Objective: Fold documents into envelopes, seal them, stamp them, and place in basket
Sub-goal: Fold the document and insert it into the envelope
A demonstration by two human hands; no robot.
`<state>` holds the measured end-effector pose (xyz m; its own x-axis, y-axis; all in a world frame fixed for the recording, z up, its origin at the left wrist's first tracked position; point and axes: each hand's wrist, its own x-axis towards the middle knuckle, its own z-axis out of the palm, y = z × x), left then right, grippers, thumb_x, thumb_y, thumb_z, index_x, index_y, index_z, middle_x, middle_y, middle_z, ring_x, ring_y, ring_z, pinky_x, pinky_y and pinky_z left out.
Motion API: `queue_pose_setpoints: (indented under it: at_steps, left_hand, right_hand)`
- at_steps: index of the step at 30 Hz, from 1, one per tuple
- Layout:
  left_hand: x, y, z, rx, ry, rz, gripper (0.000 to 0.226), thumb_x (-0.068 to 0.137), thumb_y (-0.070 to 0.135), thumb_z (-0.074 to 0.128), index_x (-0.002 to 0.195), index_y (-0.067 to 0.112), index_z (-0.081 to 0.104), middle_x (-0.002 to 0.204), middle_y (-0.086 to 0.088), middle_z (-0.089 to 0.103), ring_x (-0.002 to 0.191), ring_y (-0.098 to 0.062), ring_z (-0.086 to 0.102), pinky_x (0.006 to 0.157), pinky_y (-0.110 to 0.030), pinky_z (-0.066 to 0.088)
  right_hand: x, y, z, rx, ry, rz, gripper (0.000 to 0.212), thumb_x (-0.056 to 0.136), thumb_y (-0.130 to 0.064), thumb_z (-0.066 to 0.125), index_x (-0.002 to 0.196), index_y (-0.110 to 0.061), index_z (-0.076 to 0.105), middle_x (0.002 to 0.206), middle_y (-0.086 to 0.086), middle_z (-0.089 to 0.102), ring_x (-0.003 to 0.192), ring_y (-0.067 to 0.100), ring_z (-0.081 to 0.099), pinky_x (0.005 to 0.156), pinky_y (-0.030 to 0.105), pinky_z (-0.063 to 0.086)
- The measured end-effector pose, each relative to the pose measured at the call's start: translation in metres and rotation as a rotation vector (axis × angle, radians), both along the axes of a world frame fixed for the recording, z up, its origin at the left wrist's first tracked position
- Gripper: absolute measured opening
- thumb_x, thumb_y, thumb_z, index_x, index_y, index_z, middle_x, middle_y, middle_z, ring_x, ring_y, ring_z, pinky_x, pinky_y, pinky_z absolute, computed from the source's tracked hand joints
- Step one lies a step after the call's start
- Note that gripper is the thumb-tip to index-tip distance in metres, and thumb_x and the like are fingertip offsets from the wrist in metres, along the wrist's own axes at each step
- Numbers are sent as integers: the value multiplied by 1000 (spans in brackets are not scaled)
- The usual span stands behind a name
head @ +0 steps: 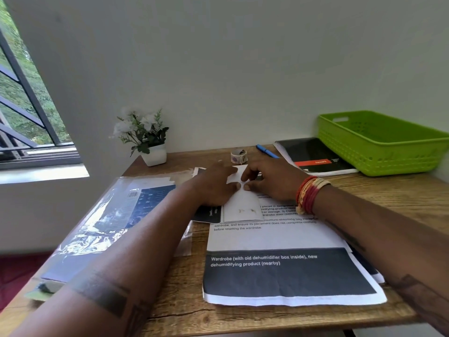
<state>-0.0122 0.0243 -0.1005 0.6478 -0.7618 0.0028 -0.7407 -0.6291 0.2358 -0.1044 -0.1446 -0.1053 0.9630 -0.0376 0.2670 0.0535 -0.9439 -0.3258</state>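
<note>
nearest, a stack of printed documents [279,242] lies on the wooden counter [184,310], the top sheet showing a dark band with white text about a wardrobe and a dehumidifying product. to its left a clear plastic sleeve [102,215] holds dark blue printed packs. both forearms reach forward over these. farther in, a white envelope [243,205] lies on the far end of the documents, partly over a dark folded sheet [210,214]. the left hand [213,186] rests flat on the envelope's left side, fingers straight and pressing down. the right hand [269,181], with red and cream bangles [309,194] at the wrist, has its fingers bent, tips pressing on the envelope's upper part; thumbs nearly meet. beyond the hands sit a small roll of stickers [238,156], a blue pen [267,151], and a black notebook [313,155]. the green plastic basket [384,144] stands at the far right against the wall, a potted white-flower plant [145,137] at far left.
</note>
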Motion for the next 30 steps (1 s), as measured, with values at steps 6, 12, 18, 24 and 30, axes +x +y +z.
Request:
queue_pose_setpoints:
  at_steps: [6,12,18,24,30]
  left_hand:
    - [-2,-8,-10,52,42,-91,51,108,36,32,157,43,23,167,-5,19,154,-28,15,123,-51,18]
    - [-5,-10,-10,103,14,-52,50,109,36,28,158,40,20,169,-5,7,156,-28,4,124,-52,10]
    - [-8,-9,-7,132,20,-45,51,109,36,27,159,39,16,169,-4,4,156,-27,3,125,-51,9]
    - [-11,-9,-5,140,31,-31,51,109,36,28,159,38,15,169,-2,4,156,-26,0,125,-50,7]
    - [-10,-9,-6,145,30,-30,52,109,37,28,159,39,14,169,-1,4,156,-25,-1,125,-50,6]
  right_hand:
    - [-1,0,6,51,38,-77,19,86,-38,74,87,-22,65,94,-12,60,87,8,56,71,22,42]
    - [-9,0,17,-35,176,-111,32,89,-44,70,97,-14,66,90,-5,61,80,8,54,53,14,33]
    - [-19,4,30,-67,360,-74,41,89,-49,67,102,-11,70,95,8,70,73,12,54,59,20,41]
    - [-25,6,38,-121,511,-32,41,84,-58,67,101,-21,69,102,5,71,79,10,56,66,22,45]
    - [-28,8,39,-74,638,44,39,79,-57,73,97,-23,66,99,7,71,80,14,57,71,29,51]
